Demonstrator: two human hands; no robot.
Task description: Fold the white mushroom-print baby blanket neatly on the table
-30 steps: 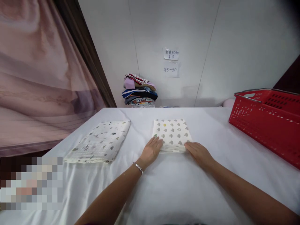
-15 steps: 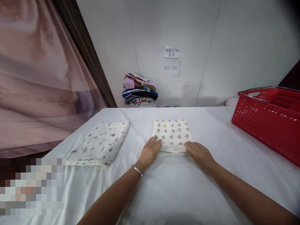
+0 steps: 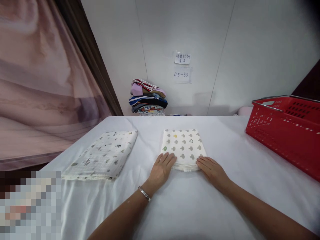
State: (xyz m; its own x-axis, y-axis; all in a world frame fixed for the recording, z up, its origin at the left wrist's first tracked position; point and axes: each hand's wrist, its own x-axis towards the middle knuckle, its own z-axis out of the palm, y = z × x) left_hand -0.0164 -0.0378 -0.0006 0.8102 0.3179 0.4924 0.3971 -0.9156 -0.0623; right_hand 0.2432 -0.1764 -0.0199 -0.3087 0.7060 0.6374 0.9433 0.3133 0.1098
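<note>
A folded white cloth with grey mushroom-like prints (image 3: 183, 145) lies flat in the middle of the table, its layered edge toward me. My left hand (image 3: 161, 168) rests on its near left corner, fingers stretched out and flat. On the near right corner lies my right hand (image 3: 211, 171), also flat with its fingers extended. Neither hand is closed round the fabric. Left of them lies a second folded white cloth with small scattered prints (image 3: 102, 155), untouched by either hand.
A white sheet covers the table (image 3: 195, 206). On the right stands a red perforated basket (image 3: 282, 133) with metal handles. Behind the far edge rises a stack of folded fabrics (image 3: 148, 98). Paper notes (image 3: 182, 74) hang on the wall, and a pink curtain (image 3: 32, 83) drapes at left.
Both hands have slid slightly toward me along the mushroom-print cloth. Its near edge now lies closer to me, and more of the printed top shows. The view has shifted a little.
</note>
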